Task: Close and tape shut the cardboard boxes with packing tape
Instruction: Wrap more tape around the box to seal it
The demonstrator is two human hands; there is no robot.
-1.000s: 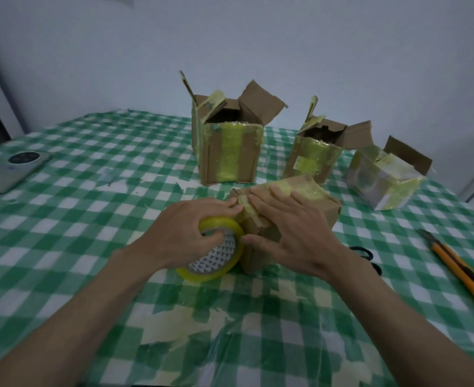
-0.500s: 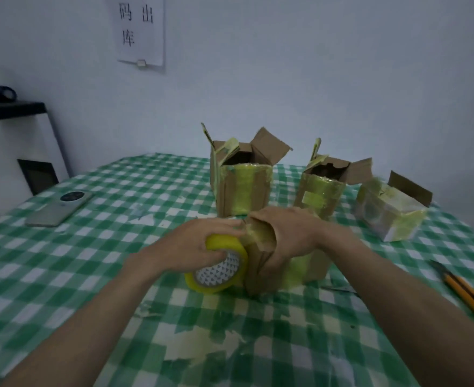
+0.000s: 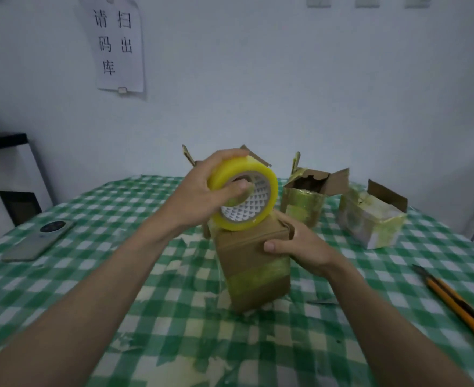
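Left hand (image 3: 199, 196) grips tape roll (image 3: 243, 194), now lifted above box (image 3: 255, 263); earlier beside it on worktop (image 3: 90, 275). Right hand (image 3: 300, 247) holds box upright, fingers wrapped.

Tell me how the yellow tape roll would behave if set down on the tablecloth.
The tape roll is a wide ring, so on its edge it would probably roll; flat on its side it should sit steady. The left hand lifts it alone, thumb in the core, so it is likely light and stiff.
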